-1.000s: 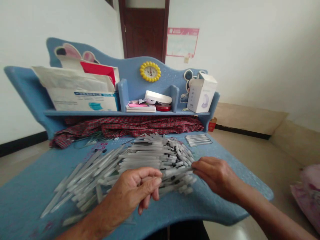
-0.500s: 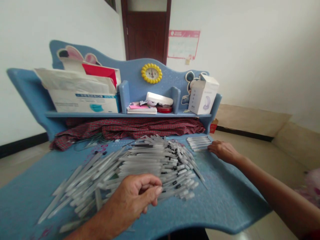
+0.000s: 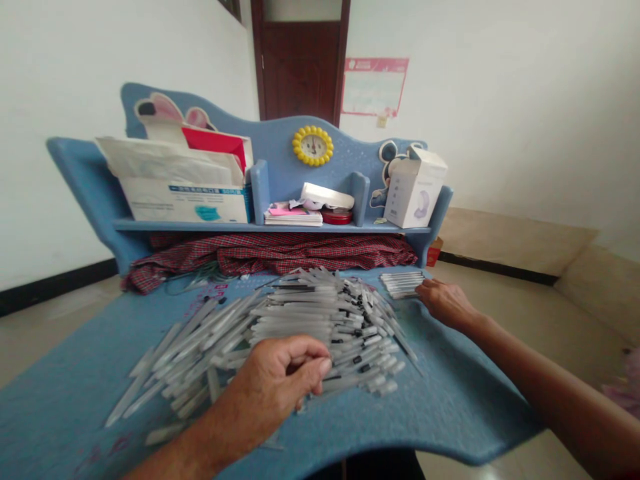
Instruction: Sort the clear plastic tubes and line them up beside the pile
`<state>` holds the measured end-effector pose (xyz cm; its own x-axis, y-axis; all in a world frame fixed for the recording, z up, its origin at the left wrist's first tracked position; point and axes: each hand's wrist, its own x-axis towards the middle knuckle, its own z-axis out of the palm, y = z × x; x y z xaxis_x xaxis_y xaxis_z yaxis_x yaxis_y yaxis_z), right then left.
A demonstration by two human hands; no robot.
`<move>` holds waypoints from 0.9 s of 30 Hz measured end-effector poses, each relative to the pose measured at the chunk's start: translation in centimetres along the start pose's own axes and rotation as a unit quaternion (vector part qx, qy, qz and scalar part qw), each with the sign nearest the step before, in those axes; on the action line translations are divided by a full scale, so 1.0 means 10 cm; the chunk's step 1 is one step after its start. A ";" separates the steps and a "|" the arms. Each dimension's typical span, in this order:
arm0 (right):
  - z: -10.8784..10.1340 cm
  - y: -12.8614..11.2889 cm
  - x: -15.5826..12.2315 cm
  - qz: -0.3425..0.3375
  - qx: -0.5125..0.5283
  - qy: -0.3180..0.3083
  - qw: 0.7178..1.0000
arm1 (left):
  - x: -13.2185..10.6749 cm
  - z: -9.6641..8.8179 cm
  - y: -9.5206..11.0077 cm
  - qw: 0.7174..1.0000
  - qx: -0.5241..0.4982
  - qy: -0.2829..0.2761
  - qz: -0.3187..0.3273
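A large heap of translucent white pen barrels, several with black parts at their right ends, covers the middle of the blue desk. My left hand hovers over the heap's near edge, thumb and forefinger pinched together; whatever is between them is too small to make out. At the far right, a short row of pens lies side by side. My right hand is at the row's right end, fingers closed on the end of the nearest pen.
Behind the heap lies a bunched red checked cloth under the desk's shelf. On the shelf stand a mask box, a stack of papers, a red round tin and a white box. The desk's curved front edge faces me.
The camera view has turned slightly left, so the desk appears shifted right. Both hands keep nearly the same poses, the left pinched and the right at the row of pens.
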<state>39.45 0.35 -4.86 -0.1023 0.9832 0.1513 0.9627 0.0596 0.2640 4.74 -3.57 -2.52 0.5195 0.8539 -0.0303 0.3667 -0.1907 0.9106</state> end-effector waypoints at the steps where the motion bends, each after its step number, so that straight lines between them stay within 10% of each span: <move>1: -0.03 -0.04 -0.01 -0.001 0.008 0.004 1.000 | 0.00 0.00 0.01 1.000 0.000 0.005 0.002; 18: -0.58 -0.79 -0.26 -0.137 0.296 -0.003 0.945 | 0.07 -0.10 0.04 0.992 0.003 0.110 0.055; 27: -0.83 -1.32 -0.50 -0.214 0.249 -0.031 0.944 | 0.06 -0.09 0.03 0.991 0.010 0.124 0.057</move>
<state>25.21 -6.79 -1.17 -0.5092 0.8577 0.0714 0.8361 0.5126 -0.1954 4.47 -2.72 -1.86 0.3534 0.9187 0.1764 0.3338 -0.3000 0.8936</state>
